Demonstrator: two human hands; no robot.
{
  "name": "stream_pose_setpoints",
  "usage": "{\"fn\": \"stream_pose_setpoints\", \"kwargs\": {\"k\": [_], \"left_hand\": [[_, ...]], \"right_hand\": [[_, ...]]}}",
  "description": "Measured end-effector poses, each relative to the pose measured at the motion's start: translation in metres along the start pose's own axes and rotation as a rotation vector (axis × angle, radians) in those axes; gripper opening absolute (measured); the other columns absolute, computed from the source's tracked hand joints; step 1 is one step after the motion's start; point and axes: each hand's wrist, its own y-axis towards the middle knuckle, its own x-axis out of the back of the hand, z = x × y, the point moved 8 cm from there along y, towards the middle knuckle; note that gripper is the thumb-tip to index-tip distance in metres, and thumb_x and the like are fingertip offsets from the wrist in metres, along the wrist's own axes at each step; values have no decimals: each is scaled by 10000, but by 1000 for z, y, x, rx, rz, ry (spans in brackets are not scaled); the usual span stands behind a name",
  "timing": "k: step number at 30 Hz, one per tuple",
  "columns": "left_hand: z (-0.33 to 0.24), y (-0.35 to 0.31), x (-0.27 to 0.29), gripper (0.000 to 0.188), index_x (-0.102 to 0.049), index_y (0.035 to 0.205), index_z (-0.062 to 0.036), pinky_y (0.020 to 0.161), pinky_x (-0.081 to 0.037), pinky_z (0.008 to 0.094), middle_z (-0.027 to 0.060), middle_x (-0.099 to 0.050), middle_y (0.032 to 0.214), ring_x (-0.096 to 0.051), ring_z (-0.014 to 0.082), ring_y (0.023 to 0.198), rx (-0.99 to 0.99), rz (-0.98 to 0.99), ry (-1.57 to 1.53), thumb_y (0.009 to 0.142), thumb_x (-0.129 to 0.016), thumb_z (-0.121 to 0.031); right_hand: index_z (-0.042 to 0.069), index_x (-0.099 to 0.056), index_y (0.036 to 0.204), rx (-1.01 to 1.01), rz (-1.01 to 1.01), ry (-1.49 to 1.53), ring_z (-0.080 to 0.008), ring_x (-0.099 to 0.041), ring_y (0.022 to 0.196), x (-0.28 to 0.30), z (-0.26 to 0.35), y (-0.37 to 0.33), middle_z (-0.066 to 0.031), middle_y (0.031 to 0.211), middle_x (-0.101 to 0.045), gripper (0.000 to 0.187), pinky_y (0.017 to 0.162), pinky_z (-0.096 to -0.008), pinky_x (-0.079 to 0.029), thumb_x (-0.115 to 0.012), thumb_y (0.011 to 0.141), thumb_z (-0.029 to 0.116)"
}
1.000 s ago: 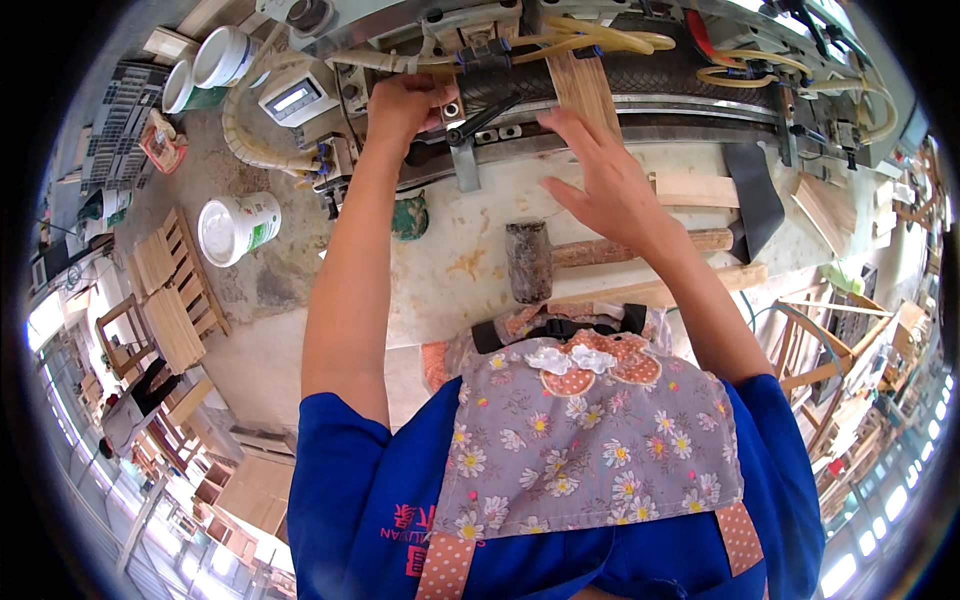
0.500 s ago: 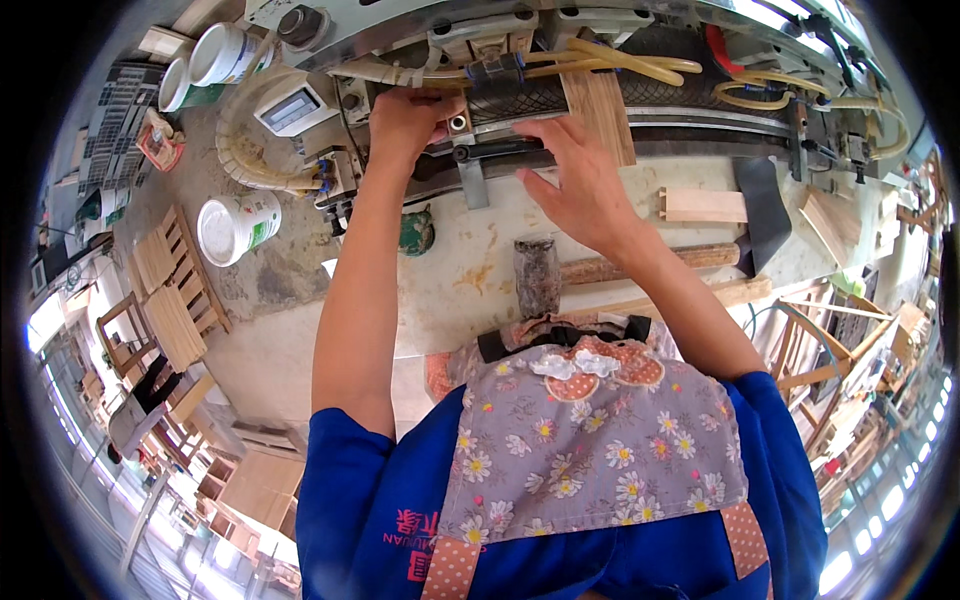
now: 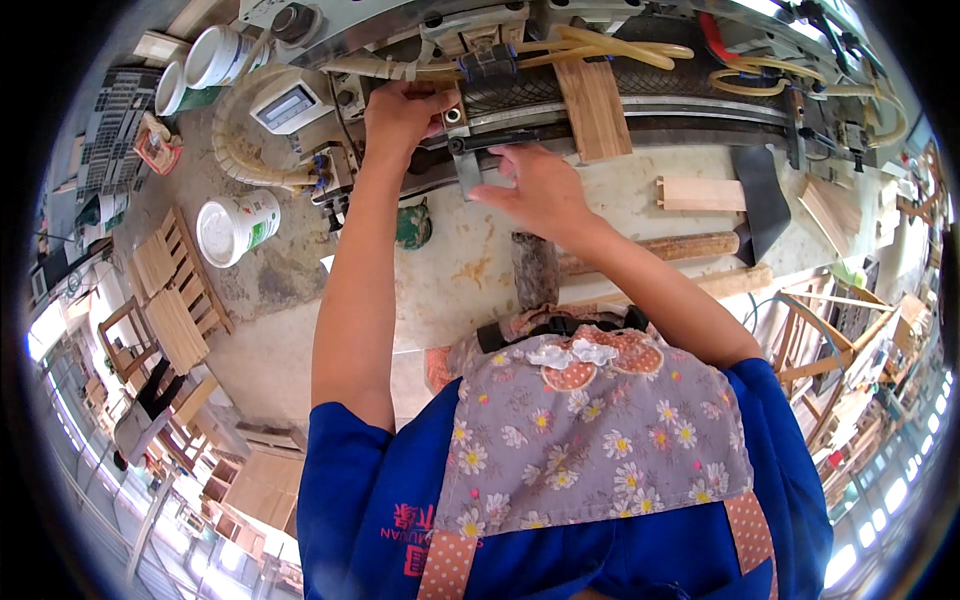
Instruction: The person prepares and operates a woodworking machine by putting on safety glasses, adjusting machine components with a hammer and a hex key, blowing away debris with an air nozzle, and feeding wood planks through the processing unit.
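Observation:
My left hand [image 3: 398,122] is at the machine's rail. Its thumb and curled fingers close beside a small metal block with a round hole [image 3: 453,116]; whatever they grip is hidden. My right hand [image 3: 540,190] reaches in from the right, thumb and fingers apart. Its fingertips lie just under a black lever handle [image 3: 505,140], and the thumb tip is by a flat metal strip [image 3: 468,174] hanging below the block. A brown wooden board [image 3: 594,110] lies across the rail to the right of my hands.
A mallet [image 3: 537,270] with a wooden handle lies on the pale work surface nearest me. Pale wood pieces [image 3: 700,194] and a black sheet [image 3: 762,205] are farther right. Yellow hoses [image 3: 625,45] cross above the rail. A white bucket [image 3: 238,228] and a small display box [image 3: 288,105] stand left.
My right hand has moved left and slightly down, from beside the board to the lever and metal strip. The left hand stays at the block. The view has shifted slightly.

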Motion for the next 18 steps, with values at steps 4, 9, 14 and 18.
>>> {"fn": "stream_pose_setpoints", "kwargs": {"k": [4,9,14,18], "left_hand": [[5,5,-2,297,-658,902,38,550,-521,238,63,-654,765,-600,106,629,14,40,-27,700,-793,-133],[1,1,-6,255,-658,905,-9,590,-512,230,17,-634,770,-570,86,629,24,56,-50,738,-778,-160],[3,2,-3,298,-666,900,48,531,-540,242,86,-664,796,-632,123,650,7,20,-73,685,-803,-107],[1,-2,-5,273,-657,893,42,503,-511,229,78,-645,771,-611,113,623,7,43,-74,711,-785,-117]], "right_hand": [[30,-607,1099,85,-69,-231,-289,-601,874,-5,12,1,-133,926,-635,640,730,-392,-479,-744,672,487],[53,-614,1068,182,-221,-368,-285,-580,935,-5,26,-4,-122,968,-627,615,777,-423,-443,-742,664,498],[53,-621,1057,151,-200,-393,-273,-574,958,-5,31,-6,-120,990,-623,593,773,-415,-439,-741,669,485],[49,-623,1052,129,-182,-380,-271,-575,958,-4,30,-7,-115,989,-624,577,776,-412,-437,-743,671,466]]}}
